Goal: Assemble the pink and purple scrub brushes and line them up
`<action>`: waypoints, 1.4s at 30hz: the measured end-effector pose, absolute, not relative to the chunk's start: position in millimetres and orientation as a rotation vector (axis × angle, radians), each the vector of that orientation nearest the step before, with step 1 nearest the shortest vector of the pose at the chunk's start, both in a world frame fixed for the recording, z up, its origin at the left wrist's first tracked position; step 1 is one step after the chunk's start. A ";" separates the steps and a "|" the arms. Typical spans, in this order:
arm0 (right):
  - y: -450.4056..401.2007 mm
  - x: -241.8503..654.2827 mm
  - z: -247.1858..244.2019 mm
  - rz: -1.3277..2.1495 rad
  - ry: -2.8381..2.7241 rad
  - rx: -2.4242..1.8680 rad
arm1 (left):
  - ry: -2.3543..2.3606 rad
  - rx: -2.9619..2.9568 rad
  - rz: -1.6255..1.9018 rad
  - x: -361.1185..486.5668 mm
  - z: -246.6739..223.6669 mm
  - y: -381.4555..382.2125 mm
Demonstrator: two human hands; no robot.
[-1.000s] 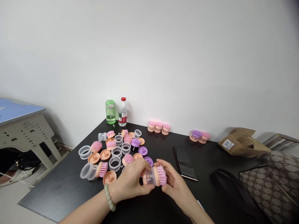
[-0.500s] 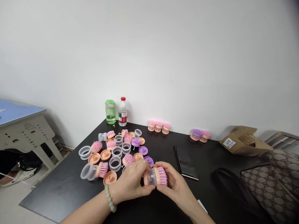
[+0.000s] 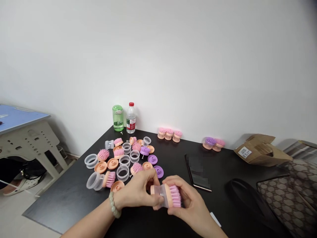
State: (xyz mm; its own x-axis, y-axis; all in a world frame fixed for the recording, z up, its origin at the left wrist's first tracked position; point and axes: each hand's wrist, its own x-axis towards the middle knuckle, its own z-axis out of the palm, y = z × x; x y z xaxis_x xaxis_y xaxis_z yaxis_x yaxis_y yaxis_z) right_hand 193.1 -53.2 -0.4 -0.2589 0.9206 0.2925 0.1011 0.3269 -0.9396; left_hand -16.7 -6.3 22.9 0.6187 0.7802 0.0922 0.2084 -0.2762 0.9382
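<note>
Two hands, left hand and right hand, fingers clamped on a pink-bristled scalp brush with clear plastic cup between them; loose brush parts beyond the left fingers.

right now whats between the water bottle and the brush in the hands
The head view shows a purple brush head, a purple disc and another purple disc before the held brush.

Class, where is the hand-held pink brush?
The pink brush is held between the left hand and right hand, at lower centre of the head view, right of the scattered parts.
</note>
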 end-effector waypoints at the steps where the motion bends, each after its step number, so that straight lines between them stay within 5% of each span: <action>1: -54.9 192.8 1.4 1.019 -1.673 -0.891 | 0.751 1.701 0.647 -17.9 23.4 -5.3; 10: -68.8 181.4 8.1 0.501 -1.975 -0.565 | 0.421 0.916 0.304 -20.8 -1.9 1.9; 16: -74.5 209.9 -6.3 0.156 -1.925 -0.705 | 0.339 0.796 0.438 -26.8 3.0 10.6; 26: -37.0 201.1 -8.1 0.879 -1.929 -1.377 | 0.250 0.871 0.918 -30.0 18.3 9.4; 42: -46.8 195.5 -9.6 0.385 -1.916 -0.986 | 0.676 1.692 0.870 -18.5 15.0 -4.8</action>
